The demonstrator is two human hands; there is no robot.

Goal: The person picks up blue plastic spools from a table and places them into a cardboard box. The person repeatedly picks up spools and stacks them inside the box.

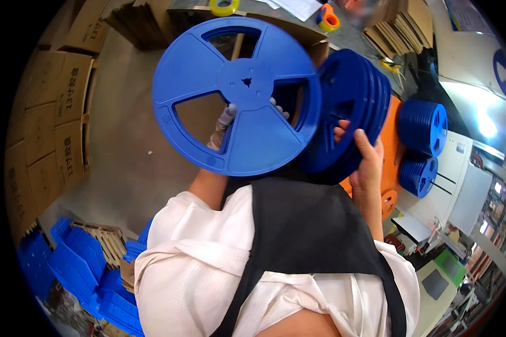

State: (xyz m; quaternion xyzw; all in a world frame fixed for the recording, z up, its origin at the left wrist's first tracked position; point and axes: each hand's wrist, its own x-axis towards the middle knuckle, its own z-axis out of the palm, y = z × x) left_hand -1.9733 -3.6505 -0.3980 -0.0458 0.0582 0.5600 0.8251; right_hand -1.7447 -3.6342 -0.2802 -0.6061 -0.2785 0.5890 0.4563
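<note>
A large blue plastic reel (267, 132) with wide cut-outs and a small centre hole faces me in front of my chest. My left hand (224, 126), in a pale glove, is behind it and grips it near the hub. Parts of the glove show through two cut-outs; the rest is hidden. Just to the right, a tilted stack of darker blue reels (371, 90) partly sits behind the front reel. My bare right hand (368, 163) is closed on the stack's near right side, its fingertips showing in a cut-out.
Beyond the reels is a worktable with a yellow tape roll (224, 7), an orange tape dispenser (328, 18) and stacked flat cardboard (402, 28). More blue reels (421, 126) stand at right. Cardboard boxes (50, 123) line the left, with blue bins (81, 253) below.
</note>
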